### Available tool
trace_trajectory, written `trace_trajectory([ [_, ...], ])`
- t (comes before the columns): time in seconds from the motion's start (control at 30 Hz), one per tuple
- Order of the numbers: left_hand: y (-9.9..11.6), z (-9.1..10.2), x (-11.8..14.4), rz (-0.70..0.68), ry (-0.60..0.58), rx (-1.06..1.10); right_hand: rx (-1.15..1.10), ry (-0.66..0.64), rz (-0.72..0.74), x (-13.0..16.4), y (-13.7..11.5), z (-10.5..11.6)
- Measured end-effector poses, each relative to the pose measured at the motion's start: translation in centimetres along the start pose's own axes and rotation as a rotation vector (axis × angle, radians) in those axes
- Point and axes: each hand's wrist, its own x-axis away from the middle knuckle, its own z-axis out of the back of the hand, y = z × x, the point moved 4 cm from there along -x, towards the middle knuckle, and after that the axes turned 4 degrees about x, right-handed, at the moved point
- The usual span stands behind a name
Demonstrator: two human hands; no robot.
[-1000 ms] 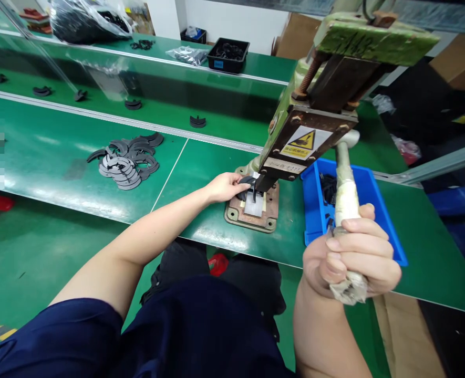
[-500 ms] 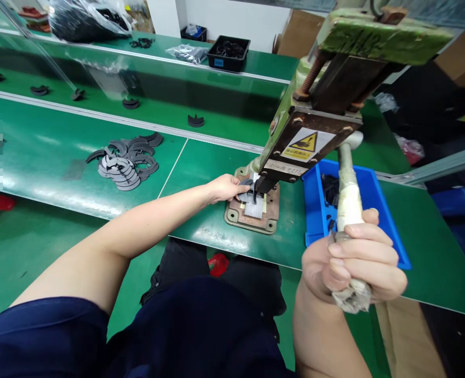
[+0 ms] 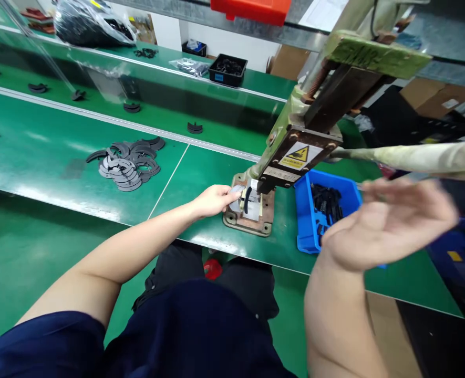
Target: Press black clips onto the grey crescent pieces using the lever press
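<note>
At the press base [image 3: 266, 227], my left hand [image 3: 212, 201] pinches a grey curved piece [image 3: 236, 198] between thumb and fingers. Just right of it, a black curved strip [image 3: 247, 200] lies over the pale plate of the base. The green hand press [image 3: 283, 128] leans above, its ram end close to that plate. My right hand [image 3: 393, 226] is off the wrapped lever [image 3: 417, 156], just below it, palm turned up and fingers loosely apart, blurred by motion. Nothing shows in that palm.
Right of the press stands a blue bin [image 3: 306, 215] holding small black parts. A pile of grey curved pieces [image 3: 127, 165] lies on the green table to the left. Several dark curved parts sit spaced along the strip behind the rail. A black crate [image 3: 228, 79] stands farther back.
My right hand has let go of the lever, which has swung up to near level. My left hand has drawn slightly left with the grey piece, baring the black strip.
</note>
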Motion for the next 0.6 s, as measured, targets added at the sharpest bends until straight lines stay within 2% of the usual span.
trace_trajectory([
  [0.03, 0.6, 0.1, 1.0, -0.018, -0.015, 0.006, -0.002, -0.009, -0.042, 2.1, 0.4, -0.6],
  [0.07, 1.1, 0.0, 1.9, -0.03, -0.031, 0.017, -0.007, -0.087, -0.092, 4.4, 0.8, -1.6],
  [0.13, 2.0, -0.3, 3.4, -0.044, -0.06, 0.034, -0.053, -0.346, -0.267, 9.1, 1.7, -4.0],
  [0.17, 2.3, -0.6, 4.0, -0.047, -0.075, 0.038, -0.07, -0.421, -0.31, 11.0, 1.9, -4.9],
  [0.23, 2.6, -1.5, 4.8, -0.05, -0.106, 0.036, -0.096, -0.499, -0.371, 13.8, 1.9, -6.3],
  [0.3, 2.8, -2.3, 5.3, -0.047, -0.134, 0.027, -0.104, -0.498, -0.401, 15.0, 1.8, -6.8],
  [0.43, 3.0, -3.2, 5.8, -0.024, -0.16, 0.039, -0.098, -0.45, -0.416, 15.4, 1.6, -6.6],
  [0.6, 2.4, -4.0, 5.4, 0.099, -0.243, 0.186, -0.079, -0.426, -0.398, 16.1, 1.6, -6.4],
])
